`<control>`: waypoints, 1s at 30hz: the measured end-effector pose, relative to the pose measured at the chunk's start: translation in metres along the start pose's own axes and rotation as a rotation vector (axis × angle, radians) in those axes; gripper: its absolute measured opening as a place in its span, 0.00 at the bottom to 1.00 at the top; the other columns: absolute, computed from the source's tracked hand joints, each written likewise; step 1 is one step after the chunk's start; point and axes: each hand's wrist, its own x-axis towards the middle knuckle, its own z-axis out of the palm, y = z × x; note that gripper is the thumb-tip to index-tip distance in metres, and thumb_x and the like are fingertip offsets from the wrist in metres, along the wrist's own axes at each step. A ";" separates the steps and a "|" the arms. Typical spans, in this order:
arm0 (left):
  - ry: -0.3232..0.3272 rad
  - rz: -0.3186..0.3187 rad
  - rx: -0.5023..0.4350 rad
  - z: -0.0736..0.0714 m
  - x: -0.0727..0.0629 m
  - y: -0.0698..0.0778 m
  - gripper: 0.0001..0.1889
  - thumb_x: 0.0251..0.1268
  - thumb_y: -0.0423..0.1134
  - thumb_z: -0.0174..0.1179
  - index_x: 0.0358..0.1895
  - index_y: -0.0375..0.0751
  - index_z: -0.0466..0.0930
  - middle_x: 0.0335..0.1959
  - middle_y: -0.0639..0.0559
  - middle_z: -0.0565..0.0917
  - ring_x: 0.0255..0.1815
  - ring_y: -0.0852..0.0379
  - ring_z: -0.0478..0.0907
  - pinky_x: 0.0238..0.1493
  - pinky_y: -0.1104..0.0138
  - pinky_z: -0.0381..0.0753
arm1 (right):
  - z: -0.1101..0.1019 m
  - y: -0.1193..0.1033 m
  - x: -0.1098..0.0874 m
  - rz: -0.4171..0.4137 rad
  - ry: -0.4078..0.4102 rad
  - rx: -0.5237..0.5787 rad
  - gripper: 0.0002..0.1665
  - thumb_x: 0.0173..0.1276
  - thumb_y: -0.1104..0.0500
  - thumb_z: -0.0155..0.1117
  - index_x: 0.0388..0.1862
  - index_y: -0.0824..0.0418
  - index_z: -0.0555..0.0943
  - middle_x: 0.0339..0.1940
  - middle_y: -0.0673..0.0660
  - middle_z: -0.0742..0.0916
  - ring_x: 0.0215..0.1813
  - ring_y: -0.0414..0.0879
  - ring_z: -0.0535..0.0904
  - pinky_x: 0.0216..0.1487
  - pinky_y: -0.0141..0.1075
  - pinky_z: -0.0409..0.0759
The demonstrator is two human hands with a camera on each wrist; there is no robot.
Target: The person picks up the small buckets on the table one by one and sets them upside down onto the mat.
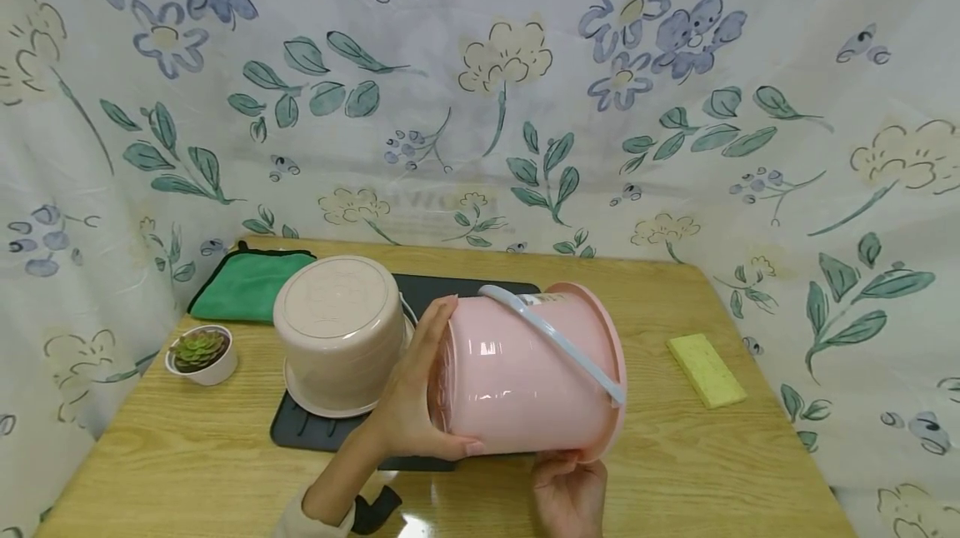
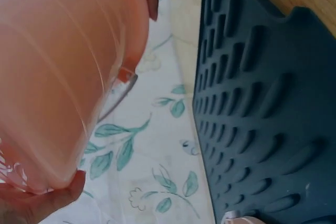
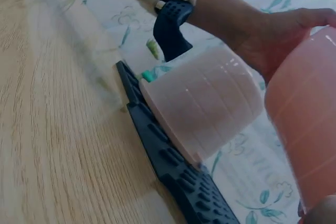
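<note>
A pink bucket (image 1: 532,371) is held on its side above the dark drying mat (image 1: 465,282), its pale blue handle (image 1: 562,342) lying across its wall. My left hand (image 1: 412,401) grips the base end, thumb below and fingers above. At the rim, my right hand (image 1: 570,492) holds the lower edge; the bucket hides part of its fingers. Beside my left hand, a beige bucket (image 1: 337,338) stands upside down on the mat. The left wrist view shows the pink bucket (image 2: 58,77) tilted and apart from the ridged mat (image 2: 252,103).
A green cloth (image 1: 251,284) lies at the back left of the wooden table (image 1: 652,471). In front of it stands a small potted succulent (image 1: 201,355). On the right lies a yellow sponge (image 1: 707,370). Floral curtain (image 1: 480,105) hangs behind the table.
</note>
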 end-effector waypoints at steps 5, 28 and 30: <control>0.036 0.027 0.060 -0.002 0.007 0.006 0.68 0.34 0.68 0.73 0.80 0.46 0.47 0.79 0.49 0.53 0.67 0.46 0.67 0.54 0.45 0.80 | 0.003 -0.004 0.001 0.040 -0.015 -0.225 0.13 0.72 0.66 0.45 0.39 0.66 0.79 0.38 0.59 0.82 0.38 0.46 0.79 0.43 0.27 0.77; 0.025 -0.192 0.535 -0.016 0.025 0.026 0.69 0.27 0.73 0.74 0.80 0.64 0.45 0.76 0.43 0.55 0.70 0.40 0.64 0.51 0.37 0.78 | 0.047 -0.071 0.000 -0.025 0.301 -1.842 0.26 0.74 0.67 0.49 0.69 0.54 0.71 0.38 0.52 0.81 0.35 0.39 0.81 0.34 0.38 0.84; 0.022 -0.212 0.550 -0.015 0.026 0.028 0.69 0.27 0.73 0.74 0.80 0.65 0.45 0.77 0.42 0.54 0.71 0.38 0.62 0.52 0.36 0.77 | 0.049 -0.077 0.001 0.003 0.235 -1.935 0.29 0.72 0.69 0.51 0.71 0.60 0.69 0.41 0.56 0.79 0.39 0.39 0.80 0.35 0.40 0.84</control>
